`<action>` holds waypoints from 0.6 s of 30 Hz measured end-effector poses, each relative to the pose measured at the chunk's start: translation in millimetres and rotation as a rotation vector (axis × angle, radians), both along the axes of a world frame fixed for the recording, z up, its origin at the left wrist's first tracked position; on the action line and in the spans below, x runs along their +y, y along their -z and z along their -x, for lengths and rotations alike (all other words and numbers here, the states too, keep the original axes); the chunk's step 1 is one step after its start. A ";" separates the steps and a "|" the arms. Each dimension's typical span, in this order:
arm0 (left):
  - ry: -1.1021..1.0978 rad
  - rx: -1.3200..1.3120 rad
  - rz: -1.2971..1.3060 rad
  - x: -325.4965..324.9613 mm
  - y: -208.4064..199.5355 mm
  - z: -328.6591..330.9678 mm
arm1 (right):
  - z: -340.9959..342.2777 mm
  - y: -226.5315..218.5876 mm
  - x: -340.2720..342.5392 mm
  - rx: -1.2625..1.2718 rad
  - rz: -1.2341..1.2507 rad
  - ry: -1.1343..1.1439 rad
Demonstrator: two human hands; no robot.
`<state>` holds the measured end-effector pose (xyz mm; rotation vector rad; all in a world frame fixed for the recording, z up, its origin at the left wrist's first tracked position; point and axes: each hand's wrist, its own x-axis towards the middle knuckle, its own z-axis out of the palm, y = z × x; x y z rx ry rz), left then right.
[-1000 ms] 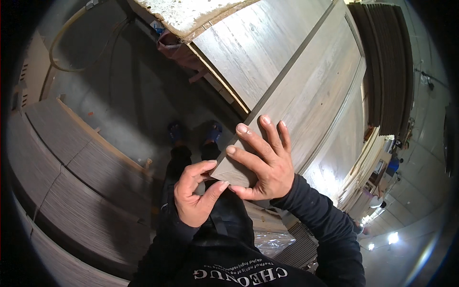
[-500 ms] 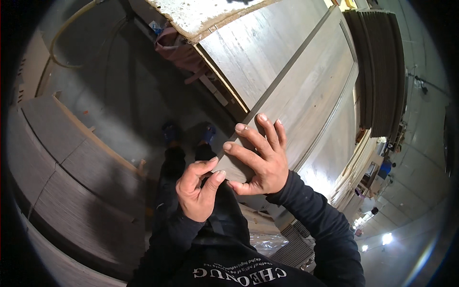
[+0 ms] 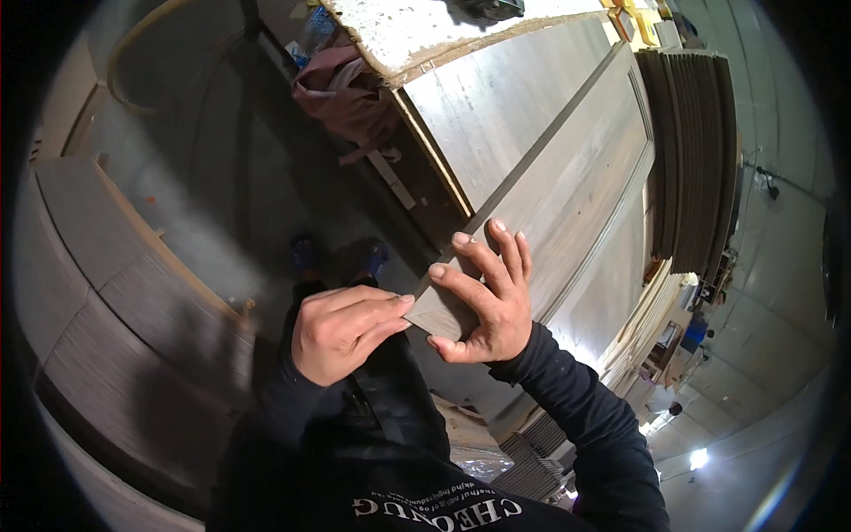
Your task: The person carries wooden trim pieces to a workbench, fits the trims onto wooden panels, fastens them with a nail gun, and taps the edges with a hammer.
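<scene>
A long grey-brown wood-grain panel (image 3: 567, 191), like a door with grooved lines along its right side, runs from my hands toward the far right. At its near left corner, my left hand (image 3: 350, 328) is closed, thumb and fingers pinching the corner; whether something small is between them is hidden. My right hand (image 3: 487, 306) rests on top of the panel's near end. Its fingers are spread, their tips reaching the long left edge, and the thumb lies by the near end edge.
Beyond stands a bench with a worn white top (image 3: 390, 35). A pinkish-brown cloth (image 3: 346, 97) hangs beside it. Dark panels (image 3: 696, 160) stand stacked at the right. Grey boards (image 3: 142, 310) lie stacked at the left, edged by a wooden strip (image 3: 191, 266).
My left hand has turned and moved slightly left, its fingers now straighter along the panel's corner. The right hand keeps almost the same place on the panel. The view has shifted slightly.
</scene>
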<state>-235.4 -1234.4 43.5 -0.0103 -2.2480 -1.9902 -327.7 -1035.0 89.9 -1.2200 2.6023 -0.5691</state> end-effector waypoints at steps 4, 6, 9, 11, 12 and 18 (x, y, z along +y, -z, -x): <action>0.136 0.135 0.095 -16.7 3.9 16.1 | -0.9 0.4 -2.3 0.004 0.009 0.007; 0.149 0.138 0.095 -18.8 6.6 16.7 | -0.7 0.4 -2.7 0.006 0.010 0.005; 0.181 0.092 0.054 -21.4 6.6 16.9 | 0.2 0.1 -3.2 0.004 0.018 0.007; 0.190 0.014 -0.038 -23.8 3.1 15.2 | 1.3 -2.8 -5.2 0.004 0.009 -0.013; 0.208 0.042 -0.029 -26.0 3.0 18.9 | 3.4 -3.1 -4.6 0.033 0.015 0.003; 0.139 0.092 0.119 -65.5 -41.8 88.0 | 3.8 2.6 0.6 -0.067 -0.015 -0.057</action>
